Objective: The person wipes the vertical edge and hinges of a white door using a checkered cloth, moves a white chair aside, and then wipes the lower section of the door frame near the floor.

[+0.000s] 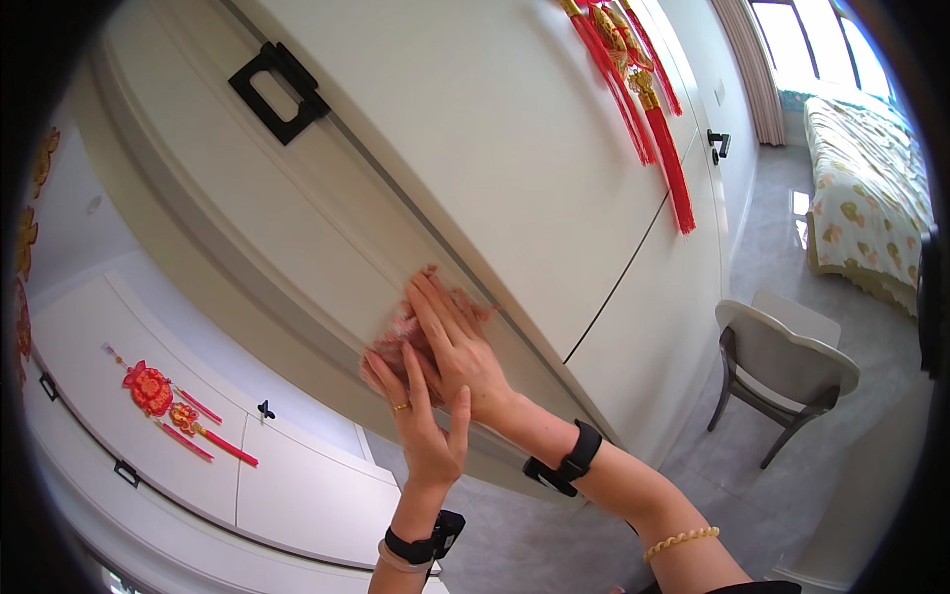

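Note:
A pinkish-red fluffy cloth (397, 330) lies bunched against the cream door frame (334, 245). My right hand (464, 360) presses it there with outstretched fingers, close to the gap beside the open door (460, 141). Just below and to the left, my left hand (427, 434) has its fingertips on the same cloth, thumb raised apart. Part of the cloth is hidden beneath both hands, and its edges look blurred. Further up the frame is a black door hinge (282, 93) with a rectangular opening. Each wrist wears a black strap with a small device.
Red tasselled ornaments (668, 163) hang on the open door, which has a black lever handle (718, 145). Another white door (200, 416) with a red ornament (148, 387) stands at lower left. A grey chair (787, 364) and a bed (861, 193) are at right on grey flooring (772, 185).

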Demonstrator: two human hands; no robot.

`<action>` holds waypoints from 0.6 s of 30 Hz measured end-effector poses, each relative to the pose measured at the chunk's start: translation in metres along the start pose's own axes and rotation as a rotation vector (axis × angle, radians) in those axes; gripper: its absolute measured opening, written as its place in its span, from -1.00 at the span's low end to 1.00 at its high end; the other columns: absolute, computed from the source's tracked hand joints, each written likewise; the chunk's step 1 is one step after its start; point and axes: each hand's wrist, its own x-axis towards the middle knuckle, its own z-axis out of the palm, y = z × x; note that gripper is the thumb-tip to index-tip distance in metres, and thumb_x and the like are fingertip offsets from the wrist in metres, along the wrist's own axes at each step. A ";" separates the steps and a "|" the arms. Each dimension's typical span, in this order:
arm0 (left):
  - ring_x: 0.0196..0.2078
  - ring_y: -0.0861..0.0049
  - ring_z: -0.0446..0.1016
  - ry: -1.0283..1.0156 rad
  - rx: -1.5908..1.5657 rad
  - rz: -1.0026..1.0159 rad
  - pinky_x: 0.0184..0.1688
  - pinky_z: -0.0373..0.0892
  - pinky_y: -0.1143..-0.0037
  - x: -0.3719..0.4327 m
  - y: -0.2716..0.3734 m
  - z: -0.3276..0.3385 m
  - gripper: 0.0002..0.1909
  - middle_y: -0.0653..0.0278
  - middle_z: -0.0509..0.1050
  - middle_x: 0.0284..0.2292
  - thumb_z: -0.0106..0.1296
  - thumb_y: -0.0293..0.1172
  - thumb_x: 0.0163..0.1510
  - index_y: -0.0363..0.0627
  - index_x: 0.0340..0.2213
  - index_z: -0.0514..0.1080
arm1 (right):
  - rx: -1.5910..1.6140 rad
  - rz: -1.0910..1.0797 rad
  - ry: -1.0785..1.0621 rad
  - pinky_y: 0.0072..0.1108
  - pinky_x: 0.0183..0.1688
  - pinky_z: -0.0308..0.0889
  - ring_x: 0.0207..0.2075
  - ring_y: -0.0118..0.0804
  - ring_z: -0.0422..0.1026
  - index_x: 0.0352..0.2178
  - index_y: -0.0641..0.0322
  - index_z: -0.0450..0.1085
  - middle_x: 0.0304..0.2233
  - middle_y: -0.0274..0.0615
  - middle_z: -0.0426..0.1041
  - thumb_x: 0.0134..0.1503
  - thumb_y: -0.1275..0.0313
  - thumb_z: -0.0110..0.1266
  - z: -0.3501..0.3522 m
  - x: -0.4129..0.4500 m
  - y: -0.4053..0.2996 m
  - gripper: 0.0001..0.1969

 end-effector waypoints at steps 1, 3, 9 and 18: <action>0.29 -0.14 -0.42 0.006 0.006 0.001 0.24 -0.28 0.12 0.007 0.000 -0.003 -0.28 -0.25 -0.38 0.23 -0.14 -0.20 0.15 -0.30 0.20 -0.12 | -0.019 -0.022 -0.001 -0.22 0.23 -0.08 0.25 -0.05 -0.02 0.19 0.34 -0.07 0.23 0.02 -0.03 0.09 0.36 -0.02 0.002 0.009 -0.002 -0.33; 0.28 -0.15 -0.41 0.065 0.059 0.033 0.25 -0.30 0.13 0.024 0.000 -0.013 -0.30 -0.25 -0.38 0.23 -0.16 -0.21 0.16 -0.30 0.20 -0.11 | -0.019 -0.037 -0.005 -0.22 0.23 -0.12 0.28 -0.06 -0.10 0.20 0.33 -0.10 0.24 0.03 -0.08 0.11 0.35 -0.06 0.009 0.030 -0.004 -0.33; 0.28 -0.12 -0.30 0.271 0.199 0.142 0.23 -0.31 0.07 0.095 -0.013 -0.041 -0.32 -0.25 -0.23 0.22 -0.15 -0.14 0.15 -0.28 0.18 -0.01 | 0.004 -0.197 0.081 -0.21 0.24 -0.17 0.28 -0.03 -0.11 0.19 0.30 -0.06 0.23 0.03 -0.05 0.10 0.33 -0.06 0.022 0.114 -0.010 -0.35; 0.29 0.14 -0.17 0.480 -0.289 -0.031 0.26 -0.17 0.33 0.096 -0.008 -0.032 -0.04 -0.10 -0.18 0.24 0.13 -0.22 0.01 -0.33 0.21 -0.24 | 0.218 -0.293 0.125 -0.21 0.12 0.07 0.13 0.09 0.13 0.12 0.22 0.06 0.14 0.01 0.13 -0.02 0.37 0.14 0.022 0.118 -0.011 -0.32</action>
